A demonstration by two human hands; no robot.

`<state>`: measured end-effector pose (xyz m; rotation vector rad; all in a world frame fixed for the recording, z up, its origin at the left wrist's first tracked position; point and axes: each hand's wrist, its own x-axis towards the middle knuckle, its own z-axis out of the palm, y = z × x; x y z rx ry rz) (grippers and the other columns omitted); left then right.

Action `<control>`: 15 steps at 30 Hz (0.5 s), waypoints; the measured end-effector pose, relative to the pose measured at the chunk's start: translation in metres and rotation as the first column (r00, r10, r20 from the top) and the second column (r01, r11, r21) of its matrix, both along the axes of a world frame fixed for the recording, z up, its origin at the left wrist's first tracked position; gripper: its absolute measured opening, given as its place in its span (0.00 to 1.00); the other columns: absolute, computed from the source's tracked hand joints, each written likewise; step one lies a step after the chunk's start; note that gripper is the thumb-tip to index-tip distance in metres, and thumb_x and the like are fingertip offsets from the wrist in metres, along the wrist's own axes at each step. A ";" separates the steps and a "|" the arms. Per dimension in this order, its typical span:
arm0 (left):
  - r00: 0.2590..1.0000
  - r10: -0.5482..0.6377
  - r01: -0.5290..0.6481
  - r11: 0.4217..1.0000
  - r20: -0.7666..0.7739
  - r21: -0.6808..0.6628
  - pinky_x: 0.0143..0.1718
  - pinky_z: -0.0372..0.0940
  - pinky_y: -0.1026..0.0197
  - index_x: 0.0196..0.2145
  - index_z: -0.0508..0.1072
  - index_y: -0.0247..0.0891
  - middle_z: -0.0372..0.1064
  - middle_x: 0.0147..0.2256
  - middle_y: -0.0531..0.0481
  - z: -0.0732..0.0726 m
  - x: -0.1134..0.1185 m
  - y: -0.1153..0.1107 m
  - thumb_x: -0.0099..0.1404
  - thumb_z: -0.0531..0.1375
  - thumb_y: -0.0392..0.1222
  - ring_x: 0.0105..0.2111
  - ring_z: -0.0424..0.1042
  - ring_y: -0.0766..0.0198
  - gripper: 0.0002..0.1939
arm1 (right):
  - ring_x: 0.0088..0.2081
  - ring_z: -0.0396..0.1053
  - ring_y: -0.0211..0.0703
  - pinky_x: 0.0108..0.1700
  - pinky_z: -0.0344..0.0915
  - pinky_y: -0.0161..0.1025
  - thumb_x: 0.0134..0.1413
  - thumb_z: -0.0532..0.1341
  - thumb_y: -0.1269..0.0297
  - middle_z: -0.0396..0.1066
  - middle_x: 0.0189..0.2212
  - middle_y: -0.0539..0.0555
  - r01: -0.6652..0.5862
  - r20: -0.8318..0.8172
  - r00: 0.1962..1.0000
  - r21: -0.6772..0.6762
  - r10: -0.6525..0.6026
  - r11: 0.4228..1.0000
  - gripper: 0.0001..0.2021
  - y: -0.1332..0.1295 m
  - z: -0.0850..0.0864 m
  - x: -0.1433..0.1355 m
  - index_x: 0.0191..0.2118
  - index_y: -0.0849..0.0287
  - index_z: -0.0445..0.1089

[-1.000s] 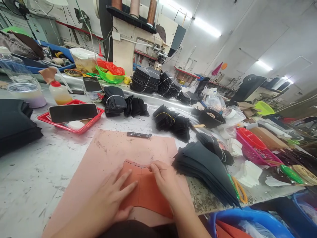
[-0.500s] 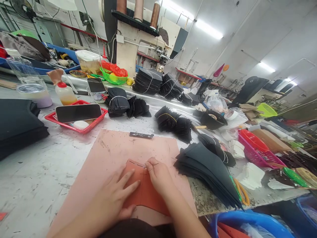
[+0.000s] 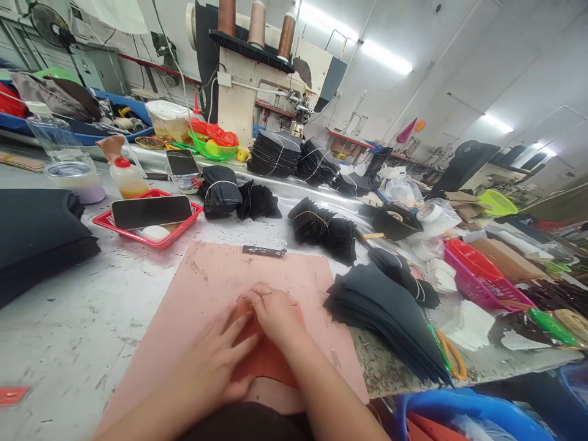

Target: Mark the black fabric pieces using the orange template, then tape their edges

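An orange-red cut piece, likely leather or a similar sheet, lies flat on the pink board in front of me. My left hand rests on its left side with the fingers spread. Over its upper edge, my right hand is closed in a pinch on a thin pen-like tool, mostly hidden by the fingers. Dark dashes mark the piece's top edge, now partly covered by my right hand. A black ruler-like strip lies at the board's far edge.
Black cut-piece stacks lie right of the board; another dark stack is at left. A phone sits in a red basket. Scissors with orange handles lie near the table's right edge, above a blue bin. A sewing machine stands behind.
My right hand has moved left along the top edge of the orange-red piece, uncovering its right corner. My left hand stays pressed in place. The view has shifted slightly.
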<state>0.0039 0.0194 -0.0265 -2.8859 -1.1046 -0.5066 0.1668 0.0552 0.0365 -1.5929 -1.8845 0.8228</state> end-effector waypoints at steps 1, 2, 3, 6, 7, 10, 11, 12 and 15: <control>1.000 0.007 -0.007 1.000 -0.008 -0.003 0.51 0.62 0.42 0.54 0.66 0.48 0.54 0.60 0.42 0.000 0.000 0.000 0.47 0.65 0.48 0.58 0.55 0.37 0.35 | 0.34 0.68 0.40 0.38 0.61 0.34 0.61 0.49 0.65 0.73 0.31 0.51 0.002 -0.047 0.999 -0.014 -0.002 1.000 0.13 -0.001 -0.001 0.005 0.31 0.57 0.70; 1.000 0.016 -0.017 1.000 -0.015 -0.006 0.51 0.62 0.42 0.53 0.68 0.48 0.57 0.59 0.42 0.001 0.000 0.000 0.47 0.65 0.48 0.58 0.56 0.37 0.33 | 0.34 0.69 0.40 0.39 0.61 0.34 0.60 0.50 0.65 0.73 0.31 0.51 0.009 -0.085 0.996 -0.033 -0.012 0.999 0.13 -0.003 -0.001 0.012 0.30 0.57 0.70; 0.999 0.024 -0.025 1.000 -0.021 -0.010 0.51 0.62 0.42 0.52 0.68 0.49 0.59 0.58 0.43 0.002 0.000 -0.001 0.47 0.65 0.48 0.57 0.57 0.38 0.32 | 0.34 0.69 0.40 0.39 0.62 0.34 0.59 0.50 0.64 0.73 0.30 0.51 0.025 -0.110 0.993 -0.054 -0.031 0.998 0.14 -0.006 -0.002 0.022 0.29 0.57 0.70; 0.999 0.033 -0.034 0.999 -0.030 -0.026 0.50 0.62 0.42 0.52 0.69 0.50 0.62 0.56 0.46 0.004 0.000 -0.003 0.48 0.64 0.49 0.56 0.59 0.38 0.31 | 0.33 0.69 0.42 0.38 0.62 0.35 0.55 0.51 0.61 0.71 0.26 0.51 0.115 -0.112 0.986 -0.087 -0.125 0.989 0.14 -0.014 -0.002 0.060 0.25 0.57 0.69; 0.999 0.036 -0.037 0.999 -0.035 -0.036 0.50 0.62 0.43 0.52 0.68 0.51 0.62 0.57 0.47 0.004 0.000 -0.004 0.49 0.64 0.50 0.56 0.59 0.39 0.31 | 0.32 0.68 0.43 0.37 0.62 0.36 0.54 0.51 0.59 0.71 0.25 0.52 0.155 -0.103 0.981 -0.084 -0.163 0.984 0.15 -0.018 -0.003 0.073 0.24 0.57 0.69; 0.998 0.055 -0.058 0.997 -0.044 -0.058 0.51 0.61 0.43 0.53 0.67 0.53 0.60 0.58 0.49 0.002 -0.001 -0.004 0.50 0.63 0.50 0.57 0.57 0.40 0.31 | 0.28 0.67 0.44 0.33 0.61 0.37 0.54 0.48 0.52 0.68 0.22 0.52 0.270 -0.094 0.956 -0.081 -0.277 0.960 0.18 -0.031 -0.005 0.102 0.27 0.57 0.68; 0.997 0.061 -0.064 0.996 -0.042 -0.059 0.52 0.61 0.43 0.54 0.66 0.53 0.59 0.59 0.50 0.000 -0.001 -0.004 0.50 0.63 0.51 0.58 0.56 0.40 0.31 | 0.27 0.67 0.44 0.31 0.61 0.37 0.55 0.47 0.50 0.68 0.22 0.52 0.297 -0.109 0.946 -0.085 -0.305 0.951 0.19 -0.036 -0.007 0.106 0.29 0.57 0.69; 0.997 0.064 -0.066 0.996 -0.040 -0.057 0.53 0.60 0.43 0.54 0.65 0.53 0.58 0.59 0.50 -0.001 -0.002 -0.004 0.50 0.63 0.51 0.59 0.55 0.40 0.32 | 0.27 0.67 0.44 0.31 0.62 0.37 0.55 0.47 0.49 0.69 0.23 0.52 0.315 -0.126 0.938 -0.088 -0.324 0.945 0.20 -0.042 -0.009 0.107 0.31 0.57 0.69; 0.997 0.068 -0.071 0.996 -0.044 -0.056 0.54 0.59 0.43 0.55 0.65 0.54 0.58 0.59 0.50 -0.003 -0.002 -0.002 0.51 0.62 0.53 0.59 0.54 0.41 0.31 | 0.30 0.67 0.44 0.33 0.62 0.37 0.53 0.51 0.53 0.69 0.27 0.52 0.337 -0.146 0.928 -0.060 -0.342 0.940 0.14 -0.059 -0.015 0.098 0.30 0.56 0.67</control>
